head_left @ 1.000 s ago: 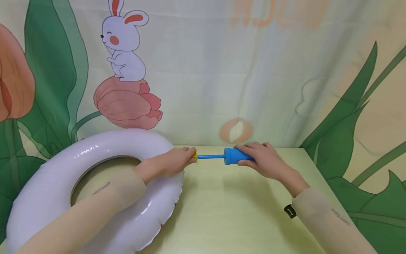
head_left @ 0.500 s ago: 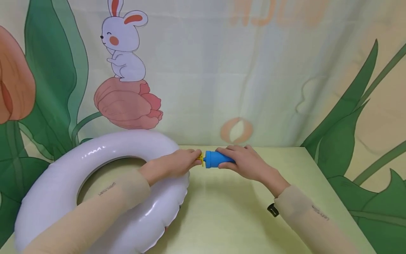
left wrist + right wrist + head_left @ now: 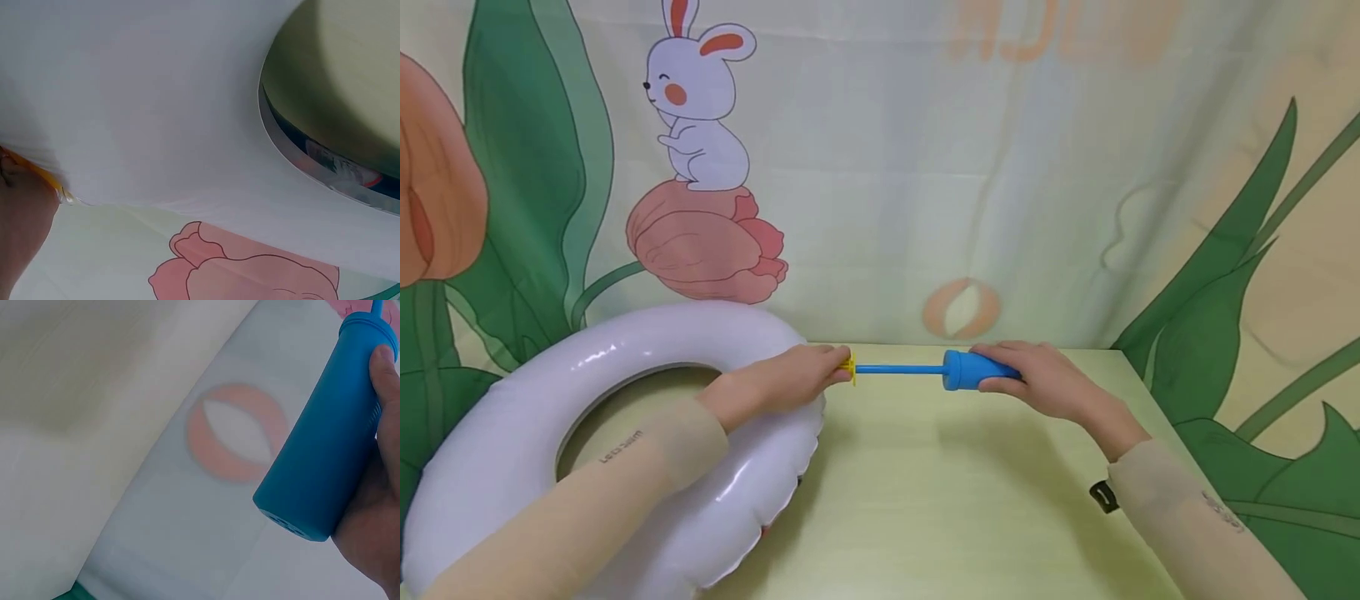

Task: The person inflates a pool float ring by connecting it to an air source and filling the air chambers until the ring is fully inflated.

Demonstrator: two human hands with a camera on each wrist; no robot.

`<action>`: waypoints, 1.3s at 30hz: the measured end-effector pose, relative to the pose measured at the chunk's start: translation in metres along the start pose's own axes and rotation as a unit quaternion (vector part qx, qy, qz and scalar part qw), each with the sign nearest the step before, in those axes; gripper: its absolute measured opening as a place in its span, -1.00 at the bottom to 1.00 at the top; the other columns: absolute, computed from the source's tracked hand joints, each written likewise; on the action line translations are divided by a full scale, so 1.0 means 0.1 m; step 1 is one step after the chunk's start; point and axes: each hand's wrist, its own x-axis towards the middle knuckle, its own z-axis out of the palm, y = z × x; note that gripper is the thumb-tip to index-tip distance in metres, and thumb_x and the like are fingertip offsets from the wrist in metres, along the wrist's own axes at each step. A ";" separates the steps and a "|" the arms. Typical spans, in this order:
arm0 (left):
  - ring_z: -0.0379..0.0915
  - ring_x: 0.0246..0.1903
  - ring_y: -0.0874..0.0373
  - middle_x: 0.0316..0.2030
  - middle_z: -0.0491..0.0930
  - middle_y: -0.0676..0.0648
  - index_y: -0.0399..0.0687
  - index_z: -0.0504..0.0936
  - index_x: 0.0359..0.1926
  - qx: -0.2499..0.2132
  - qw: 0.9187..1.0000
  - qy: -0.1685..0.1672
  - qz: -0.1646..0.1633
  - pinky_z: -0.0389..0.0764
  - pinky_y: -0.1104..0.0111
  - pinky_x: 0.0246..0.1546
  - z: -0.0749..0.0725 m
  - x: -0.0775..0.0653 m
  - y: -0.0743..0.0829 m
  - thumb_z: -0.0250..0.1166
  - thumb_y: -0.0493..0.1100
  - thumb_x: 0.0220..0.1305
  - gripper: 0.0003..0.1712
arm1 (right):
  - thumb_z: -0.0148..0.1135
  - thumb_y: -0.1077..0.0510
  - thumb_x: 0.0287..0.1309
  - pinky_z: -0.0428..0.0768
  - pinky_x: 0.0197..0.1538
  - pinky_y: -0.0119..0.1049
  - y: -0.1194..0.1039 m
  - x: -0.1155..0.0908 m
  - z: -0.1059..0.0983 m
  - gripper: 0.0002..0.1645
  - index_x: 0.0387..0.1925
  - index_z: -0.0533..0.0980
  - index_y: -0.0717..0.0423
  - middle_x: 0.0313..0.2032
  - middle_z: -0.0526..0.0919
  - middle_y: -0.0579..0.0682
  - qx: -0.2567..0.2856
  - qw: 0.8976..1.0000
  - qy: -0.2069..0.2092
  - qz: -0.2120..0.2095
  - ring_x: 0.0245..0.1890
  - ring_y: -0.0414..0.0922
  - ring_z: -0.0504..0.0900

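A blue hand pump (image 3: 976, 370) is held level between both hands above the table. The right hand (image 3: 1048, 379) grips its barrel; in the right wrist view the thumb lies along the blue barrel (image 3: 325, 431). A long stretch of thin blue rod (image 3: 898, 369) shows out of the barrel. At the rod's far end, the left hand (image 3: 790, 377) pinches a yellow end piece (image 3: 852, 368), mostly covered by the fingers. Beneath the left hand and forearm is a white inflatable swim ring (image 3: 647, 333), plump, with a puckered outer seam. Whether the yellow piece joins the ring is hidden.
The pale green tabletop (image 3: 910, 508) ends at a curtain (image 3: 880, 208) printed with a rabbit, tulips and leaves. The ring takes up the table's left side. A black buckle-like piece (image 3: 1103, 497) sits by the right sleeve.
Half a second ago the barrel was pushed close to the yellow piece. Since then the right hand has drawn it rightward, baring the rod; the left hand and ring shifted slightly left.
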 end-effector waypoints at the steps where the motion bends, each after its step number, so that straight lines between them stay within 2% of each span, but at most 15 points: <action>1: 0.31 -0.37 0.11 -0.42 0.36 0.03 -0.07 0.41 -0.20 0.001 1.000 0.001 0.001 0.40 0.25 -0.19 -0.01 0.00 0.00 0.07 -0.11 0.61 -0.82 | 0.28 -0.21 0.36 0.50 0.14 0.20 0.04 -0.02 -0.02 -0.25 0.46 0.39 -0.06 0.31 0.52 0.10 0.004 1.000 0.002 0.003 0.22 0.19 0.51; 5: 0.31 -0.38 0.11 -0.43 0.36 0.03 -0.08 0.41 -0.19 0.004 1.000 0.001 0.006 0.40 0.25 -0.21 -0.02 0.00 0.00 0.09 -0.13 0.60 -0.84 | 0.30 -0.17 0.37 0.45 0.15 0.20 0.12 -0.07 -0.05 -0.27 0.46 0.40 -0.03 0.27 0.55 0.09 0.002 1.000 0.003 -0.002 0.21 0.15 0.51; 11: 0.31 -0.42 0.11 -0.42 0.35 0.02 -0.12 0.41 -0.16 0.016 1.000 -0.005 -0.006 0.40 0.28 -0.25 0.04 0.00 0.07 0.10 -0.16 0.59 -0.86 | 0.29 -0.18 0.36 0.36 0.18 0.23 0.05 -0.05 0.00 -0.27 0.44 0.41 -0.02 0.26 0.56 0.10 -0.024 1.000 0.008 -0.010 0.26 0.16 0.48; 13: 0.33 -0.42 0.11 -0.41 0.37 0.02 -0.12 0.42 -0.14 0.017 1.000 -0.010 -0.014 0.41 0.29 -0.26 0.05 0.01 0.09 0.10 -0.15 0.59 -0.86 | 0.30 -0.18 0.35 0.35 0.19 0.23 0.01 -0.02 0.03 -0.27 0.44 0.41 -0.02 0.26 0.55 0.11 -0.029 0.999 0.010 -0.013 0.27 0.17 0.47; 18: 0.32 -0.43 0.09 -0.42 0.37 0.00 -0.12 0.40 -0.17 0.022 1.000 -0.001 -0.005 0.42 0.29 -0.27 0.04 0.10 0.16 0.12 -0.16 0.58 -0.86 | 0.29 -0.21 0.34 0.35 0.18 0.20 -0.15 0.09 0.10 -0.25 0.45 0.41 -0.03 0.28 0.54 0.10 -0.040 0.999 0.021 -0.023 0.28 0.14 0.46; 21: 0.33 -0.42 0.09 -0.41 0.38 0.00 -0.14 0.41 -0.16 0.029 1.000 -0.001 -0.001 0.43 0.30 -0.28 0.04 0.22 0.21 0.13 -0.16 0.57 -0.86 | 0.28 -0.21 0.35 0.36 0.16 0.18 -0.25 0.18 0.09 -0.26 0.44 0.41 -0.02 0.25 0.56 0.08 -0.052 0.997 0.030 -0.039 0.24 0.09 0.50; 24: 0.35 -0.40 0.10 -0.40 0.39 0.00 -0.15 0.41 -0.14 0.033 0.999 -0.017 -0.016 0.44 0.32 -0.28 0.03 0.33 0.26 0.12 -0.14 0.58 -0.84 | 0.24 -0.24 0.37 0.38 0.14 0.16 -0.37 0.29 0.09 -0.26 0.44 0.41 -0.01 0.21 0.58 0.05 -0.057 0.996 0.031 -0.058 0.18 0.04 0.54; 26: 0.37 -0.38 0.09 -0.39 0.39 -0.01 -0.15 0.41 -0.12 0.027 0.999 -0.026 -0.025 0.44 0.30 -0.27 0.04 0.34 0.28 0.11 -0.13 0.58 -0.83 | 0.21 -0.27 0.38 0.38 0.13 0.14 -0.47 0.35 0.13 -0.25 0.45 0.40 -0.03 0.19 0.60 0.02 -0.062 0.995 0.031 -0.066 0.14 0.00 0.56; 30: 0.40 -0.35 0.07 -0.38 0.40 -0.02 -0.16 0.40 -0.10 0.023 0.999 -0.017 -0.026 0.45 0.27 -0.24 0.04 0.36 0.32 0.11 -0.12 0.58 -0.82 | 0.21 -0.26 0.38 0.39 0.11 0.15 -0.59 0.41 0.13 -0.26 0.44 0.41 -0.03 0.14 0.62 -0.01 -0.071 0.994 0.037 -0.071 0.12 -0.04 0.57; 34: 0.38 -0.36 0.09 -0.41 0.38 0.00 -0.14 0.40 -0.13 0.022 1.000 -0.013 -0.016 0.44 0.29 -0.25 0.05 0.35 0.30 0.12 -0.11 0.58 -0.82 | 0.22 -0.26 0.38 0.41 0.12 0.15 -0.57 0.37 0.10 -0.26 0.44 0.41 -0.03 0.15 0.61 -0.01 -0.064 0.996 0.022 -0.063 0.12 -0.03 0.56; 39: 0.35 -0.38 0.09 -0.42 0.36 0.02 -0.09 0.42 -0.15 0.003 1.000 -0.014 -0.007 0.41 0.27 -0.22 0.05 0.27 0.22 0.10 -0.12 0.59 -0.85 | 0.23 -0.27 0.37 0.41 0.14 0.14 -0.38 0.21 0.05 -0.26 0.45 0.41 -0.07 0.23 0.58 0.01 -0.035 0.999 0.004 -0.031 0.19 0.03 0.52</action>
